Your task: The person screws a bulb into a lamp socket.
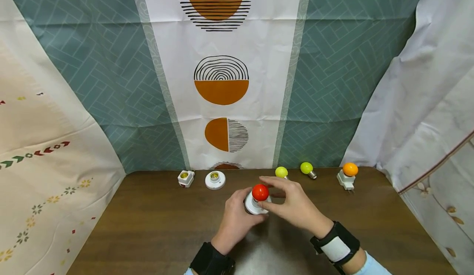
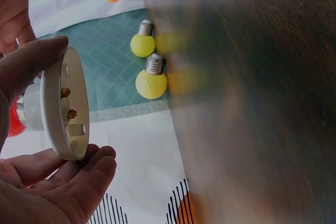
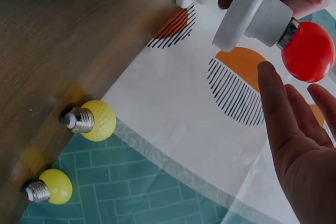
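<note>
My left hand (image 1: 237, 215) grips a round white lamp holder (image 2: 50, 103) by its rim, thumb on one side and fingers on the other. Its hollow underside with brass screws shows in the left wrist view. A red bulb (image 3: 308, 52) sits in the holder's socket, with a little of its metal base visible. Beside the bulb is my right hand (image 1: 286, 199), its fingers (image 3: 273, 93) extended and spread around it. In the right wrist view those fingers stand slightly apart from the red glass. The holder is lifted off the wooden table (image 1: 166, 225).
At the table's back edge lie two yellow-green bulbs (image 1: 306, 168). Left of them stand a round white lamp holder (image 1: 215, 180) and a squarish white socket (image 1: 186, 178), both without bulbs. An orange bulb (image 1: 350, 169) sits in a white plug-in socket (image 1: 346, 180) at right. Patterned cloth (image 1: 229, 40) hangs behind.
</note>
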`<move>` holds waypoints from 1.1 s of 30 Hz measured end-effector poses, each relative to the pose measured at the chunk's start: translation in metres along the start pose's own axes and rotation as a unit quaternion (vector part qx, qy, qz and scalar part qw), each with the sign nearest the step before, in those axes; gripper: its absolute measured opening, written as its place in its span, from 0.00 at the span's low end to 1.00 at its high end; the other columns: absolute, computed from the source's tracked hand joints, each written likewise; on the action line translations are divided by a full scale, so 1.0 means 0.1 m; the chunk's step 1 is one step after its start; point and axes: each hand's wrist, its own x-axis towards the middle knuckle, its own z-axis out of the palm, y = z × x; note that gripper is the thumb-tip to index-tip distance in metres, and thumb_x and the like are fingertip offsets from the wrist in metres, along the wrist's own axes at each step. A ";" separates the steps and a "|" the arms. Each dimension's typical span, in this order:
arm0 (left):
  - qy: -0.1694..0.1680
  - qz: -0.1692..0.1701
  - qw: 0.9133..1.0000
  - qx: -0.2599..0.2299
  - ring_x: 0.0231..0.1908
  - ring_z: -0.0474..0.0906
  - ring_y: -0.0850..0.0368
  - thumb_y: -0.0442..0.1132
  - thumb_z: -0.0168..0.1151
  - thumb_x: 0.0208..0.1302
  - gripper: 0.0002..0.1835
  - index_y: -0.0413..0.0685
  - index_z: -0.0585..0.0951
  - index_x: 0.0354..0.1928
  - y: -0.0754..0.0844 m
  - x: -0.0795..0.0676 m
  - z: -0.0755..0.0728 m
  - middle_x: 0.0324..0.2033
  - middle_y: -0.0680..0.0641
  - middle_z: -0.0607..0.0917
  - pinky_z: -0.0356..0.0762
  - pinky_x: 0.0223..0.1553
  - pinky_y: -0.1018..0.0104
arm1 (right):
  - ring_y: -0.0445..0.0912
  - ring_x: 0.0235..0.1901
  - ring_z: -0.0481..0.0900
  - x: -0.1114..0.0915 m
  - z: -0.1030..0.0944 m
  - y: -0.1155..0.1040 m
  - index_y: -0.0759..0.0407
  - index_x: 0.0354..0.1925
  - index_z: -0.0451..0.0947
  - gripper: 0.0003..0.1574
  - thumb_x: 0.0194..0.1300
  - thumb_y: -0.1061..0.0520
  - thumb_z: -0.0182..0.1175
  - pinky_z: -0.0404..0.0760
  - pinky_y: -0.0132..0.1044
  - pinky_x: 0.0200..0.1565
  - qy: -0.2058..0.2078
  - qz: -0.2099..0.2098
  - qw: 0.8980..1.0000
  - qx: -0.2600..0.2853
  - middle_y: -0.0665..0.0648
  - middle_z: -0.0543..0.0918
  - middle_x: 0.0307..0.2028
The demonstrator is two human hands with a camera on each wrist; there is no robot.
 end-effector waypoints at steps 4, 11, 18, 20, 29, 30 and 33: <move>0.003 0.004 1.000 -0.003 0.42 0.72 0.61 0.50 0.76 0.38 0.36 0.53 0.76 0.54 -0.01 0.00 0.00 0.43 0.57 0.76 0.71 0.44 0.63 | 0.39 0.52 0.73 0.01 0.00 -0.02 0.44 0.60 0.70 0.36 0.53 0.47 0.68 0.74 0.37 0.46 -0.013 -0.006 0.999 0.029 0.43 0.71 0.59; -0.003 0.008 1.000 0.002 0.42 0.72 0.62 0.51 0.76 0.37 0.37 0.52 0.75 0.55 0.01 0.01 -0.01 0.44 0.57 0.76 0.71 0.44 0.64 | 0.45 0.52 0.73 0.05 -0.03 -0.17 0.56 0.59 0.71 0.31 0.57 0.59 0.65 0.73 0.40 0.48 -0.039 -0.018 0.997 0.063 0.50 0.72 0.58; -0.001 0.004 1.000 0.003 0.43 0.72 0.62 0.49 0.76 0.37 0.37 0.53 0.75 0.55 0.02 -0.01 -0.01 0.44 0.57 0.76 0.71 0.44 0.64 | 0.48 0.46 0.77 0.05 -0.03 -0.31 0.61 0.53 0.75 0.27 0.52 0.65 0.66 0.76 0.44 0.44 -0.012 0.010 0.997 0.078 0.53 0.77 0.51; 0.001 0.008 1.000 0.000 0.42 0.72 0.62 0.49 0.77 0.37 0.37 0.53 0.75 0.54 0.03 0.00 -0.01 0.44 0.57 0.76 0.71 0.44 0.64 | 0.46 0.45 0.78 0.05 0.01 -0.22 0.58 0.51 0.77 0.26 0.51 0.63 0.68 0.77 0.43 0.42 0.008 0.010 0.997 0.070 0.51 0.78 0.49; -0.003 0.004 1.000 -0.008 0.42 0.72 0.61 0.49 0.76 0.39 0.36 0.53 0.75 0.55 0.03 -0.02 -0.01 0.44 0.57 0.76 0.71 0.44 0.63 | 0.41 0.44 0.78 0.02 0.09 0.02 0.45 0.51 0.77 0.29 0.48 0.48 0.72 0.78 0.38 0.40 0.044 0.003 0.998 0.048 0.46 0.79 0.48; -0.002 0.003 1.000 -0.008 0.42 0.72 0.61 0.49 0.76 0.39 0.36 0.53 0.75 0.54 0.03 -0.02 -0.01 0.44 0.57 0.76 0.71 0.44 0.63 | 0.42 0.45 0.78 0.01 0.08 0.02 0.45 0.52 0.77 0.31 0.48 0.47 0.71 0.77 0.38 0.41 0.041 0.002 0.998 0.049 0.46 0.78 0.50; 0.001 0.004 1.000 -0.005 0.43 0.72 0.62 0.49 0.76 0.38 0.35 0.53 0.76 0.54 0.02 -0.01 -0.01 0.43 0.57 0.76 0.71 0.45 0.63 | 0.43 0.48 0.77 0.01 0.05 0.00 0.45 0.56 0.74 0.34 0.50 0.46 0.70 0.75 0.38 0.45 0.026 0.002 0.998 0.052 0.45 0.75 0.54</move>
